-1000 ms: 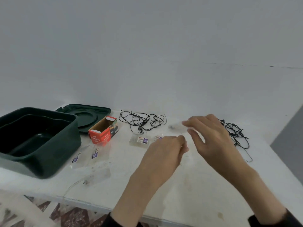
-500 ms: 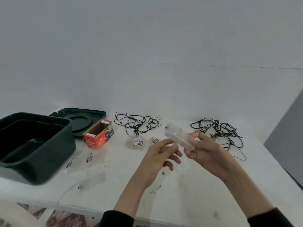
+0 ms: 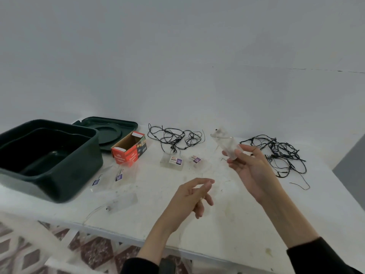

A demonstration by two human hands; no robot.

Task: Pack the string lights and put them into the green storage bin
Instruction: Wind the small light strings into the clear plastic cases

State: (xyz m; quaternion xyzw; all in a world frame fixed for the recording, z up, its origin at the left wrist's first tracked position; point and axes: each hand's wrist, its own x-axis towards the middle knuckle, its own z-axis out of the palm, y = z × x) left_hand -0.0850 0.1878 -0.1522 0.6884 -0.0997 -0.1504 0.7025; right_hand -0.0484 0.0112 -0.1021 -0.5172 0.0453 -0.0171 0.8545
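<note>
the bin (image 3: 59,175) and its lid (image 3: 110,131) are dark green, the box (image 3: 129,149) is red with white lettering and plain brown cardboard inside, and the string lights by the box (image 3: 175,137) and the other string lights (image 3: 280,153) are both black. the packet (image 3: 230,149) is clear, and the flat pack (image 3: 173,162) is clear with a purple, white and red label. the table (image 3: 246,224) is white with brownish smudges, the wall (image 3: 177,56) pale grey-white, the sleeve (image 3: 325,260) black, and the floor (image 3: 94,252) has a maroon and white diamond pattern.

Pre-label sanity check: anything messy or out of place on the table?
Yes. The middle light string and the right light string lie in loose tangles. The red box lies tipped on its side, open. The tabletop is smudged.
</note>
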